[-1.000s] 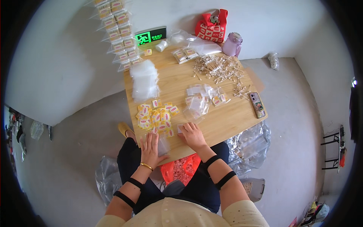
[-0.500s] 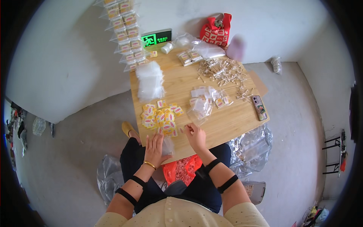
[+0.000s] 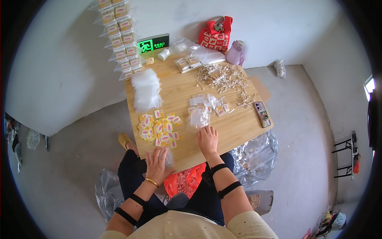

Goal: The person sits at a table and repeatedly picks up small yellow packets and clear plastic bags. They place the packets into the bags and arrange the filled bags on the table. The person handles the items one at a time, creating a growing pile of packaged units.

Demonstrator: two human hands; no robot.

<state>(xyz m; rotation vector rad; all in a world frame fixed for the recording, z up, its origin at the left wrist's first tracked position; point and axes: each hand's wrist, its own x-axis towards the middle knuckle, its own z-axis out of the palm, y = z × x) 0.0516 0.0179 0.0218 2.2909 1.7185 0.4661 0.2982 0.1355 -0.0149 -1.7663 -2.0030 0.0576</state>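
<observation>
My left hand [image 3: 157,164] is at the near edge of the wooden table [image 3: 238,127], holding a small clear plastic bag [image 3: 168,156]. My right hand [image 3: 208,139] lies flat on the table, fingertips touching a pile of small filled clear bags [image 3: 199,118]. Between the hands and farther left lies a spread of several small yellow and red packets [image 3: 159,128]. A stack of empty clear bags [image 3: 146,89] sits at the table's left side. A heap of cotton swabs [image 3: 221,75] lies at the far side.
A phone [image 3: 262,113] lies at the table's right edge. A red bag [image 3: 215,36], a pink bottle [image 3: 236,52] and a green lit sign [image 3: 153,44] stand by the wall. Strips of packed bags [image 3: 119,34] hang on the wall. Plastic sacks [image 3: 256,153] sit on the floor beside my legs.
My left hand has drawn back to the table's near edge with a clear bag. My right hand has slid forward to the pile of filled bags.
</observation>
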